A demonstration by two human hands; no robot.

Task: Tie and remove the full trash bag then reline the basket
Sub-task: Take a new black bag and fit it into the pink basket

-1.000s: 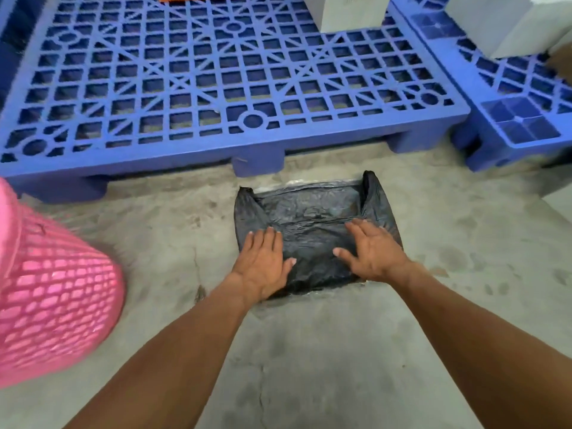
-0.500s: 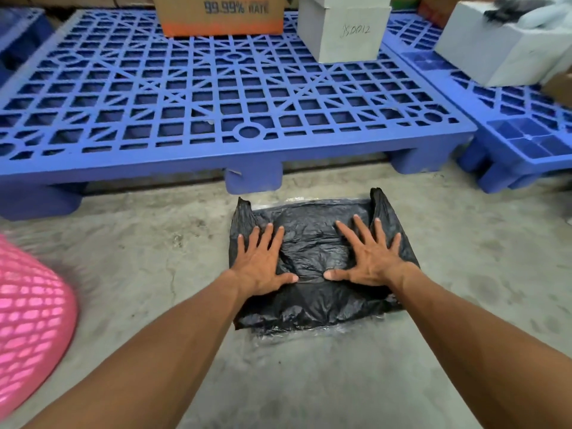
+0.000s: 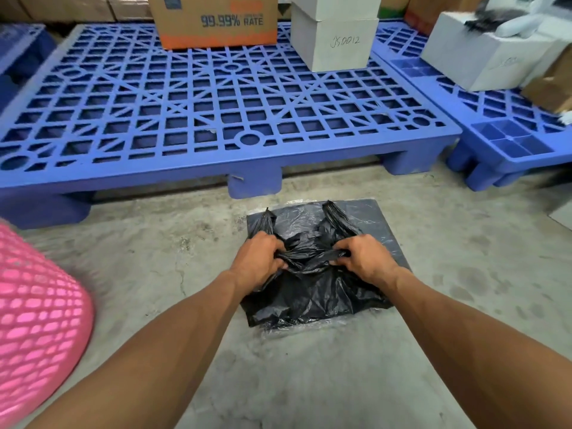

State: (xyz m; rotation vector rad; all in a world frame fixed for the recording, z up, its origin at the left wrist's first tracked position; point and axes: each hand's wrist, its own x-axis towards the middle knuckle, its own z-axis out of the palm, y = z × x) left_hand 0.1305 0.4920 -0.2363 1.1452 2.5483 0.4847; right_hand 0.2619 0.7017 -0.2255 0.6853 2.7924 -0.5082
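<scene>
A black trash bag (image 3: 312, 297) lies crumpled on the concrete floor, on top of a flat pack of black bags (image 3: 376, 218) in clear wrap. Its two handle loops stick up at the far side. My left hand (image 3: 258, 260) grips bunched plastic at the bag's left. My right hand (image 3: 362, 258) grips the bunched plastic at its right, so a twisted band of bag stretches between the two fists. The pink mesh basket (image 3: 37, 317) stands at the left edge of the view, well apart from both hands.
A large blue plastic pallet (image 3: 216, 119) sits just beyond the bag, with a brown carton (image 3: 213, 20) and white boxes (image 3: 335, 41) on it. A second blue pallet (image 3: 501, 131) with more boxes is at the right. Bare concrete floor (image 3: 297, 382) lies between my arms.
My hands lay flat on the bag before; now both have curled and gathered its plastic into fists, lifting the top bag off the flat pack. The camera has tilted up.
</scene>
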